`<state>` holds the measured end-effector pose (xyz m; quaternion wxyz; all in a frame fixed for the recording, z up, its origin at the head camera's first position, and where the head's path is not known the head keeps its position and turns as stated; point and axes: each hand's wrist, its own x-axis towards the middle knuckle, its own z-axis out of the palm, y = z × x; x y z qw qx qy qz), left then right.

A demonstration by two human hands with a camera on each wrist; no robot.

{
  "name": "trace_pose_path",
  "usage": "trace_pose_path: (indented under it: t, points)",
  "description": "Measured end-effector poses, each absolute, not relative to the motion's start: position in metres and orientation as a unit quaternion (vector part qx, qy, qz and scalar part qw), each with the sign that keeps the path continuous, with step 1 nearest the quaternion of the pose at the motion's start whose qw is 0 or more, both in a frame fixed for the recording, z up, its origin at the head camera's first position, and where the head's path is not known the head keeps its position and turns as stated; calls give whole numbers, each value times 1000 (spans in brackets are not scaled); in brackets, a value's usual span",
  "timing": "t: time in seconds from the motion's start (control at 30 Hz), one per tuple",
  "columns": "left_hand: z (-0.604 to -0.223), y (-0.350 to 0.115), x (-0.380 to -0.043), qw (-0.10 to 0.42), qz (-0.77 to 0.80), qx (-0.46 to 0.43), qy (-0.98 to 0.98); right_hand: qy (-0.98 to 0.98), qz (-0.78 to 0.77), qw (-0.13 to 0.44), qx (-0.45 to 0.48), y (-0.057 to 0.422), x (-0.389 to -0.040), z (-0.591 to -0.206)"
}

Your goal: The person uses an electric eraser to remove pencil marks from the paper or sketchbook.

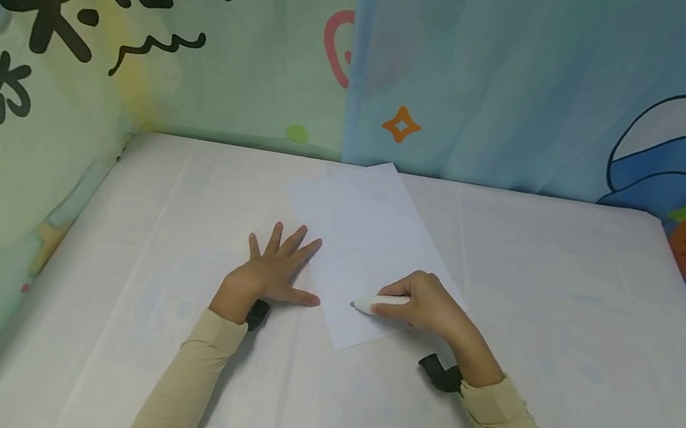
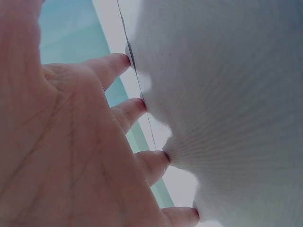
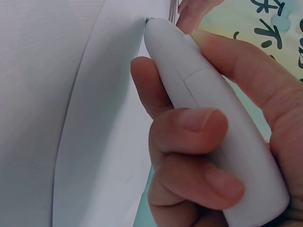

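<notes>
A white sheet of paper (image 1: 373, 233) lies at an angle on the white-covered table. My right hand (image 1: 432, 307) grips a thick white pen (image 3: 246, 137), fingers curled round its body, over the lower right part of the sheet. The pen's small dark tip points left and down, right at the paper's surface in the head view. My left hand (image 1: 267, 275) is spread with the palm down beside the sheet's left edge, index fingertip and thumb tip at that edge. In the left wrist view its straight fingertips (image 2: 137, 106) rest against the white surface.
The white tablecloth (image 1: 161, 364) reaches back to printed curtains (image 1: 509, 83) behind and on both sides. A dark wrist device (image 1: 442, 374) sits under the right wrist, another (image 1: 258, 314) by the left.
</notes>
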<state>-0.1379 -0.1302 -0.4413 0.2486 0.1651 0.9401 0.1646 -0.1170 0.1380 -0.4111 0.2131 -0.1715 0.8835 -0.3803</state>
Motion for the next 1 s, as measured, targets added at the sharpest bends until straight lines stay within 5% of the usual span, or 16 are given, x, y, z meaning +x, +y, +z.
trace_pose_path:
  t: [1.0]
  points:
    - [-439, -129, -138, 246, 161, 163, 942, 886, -378, 214, -161, 137, -118, -412]
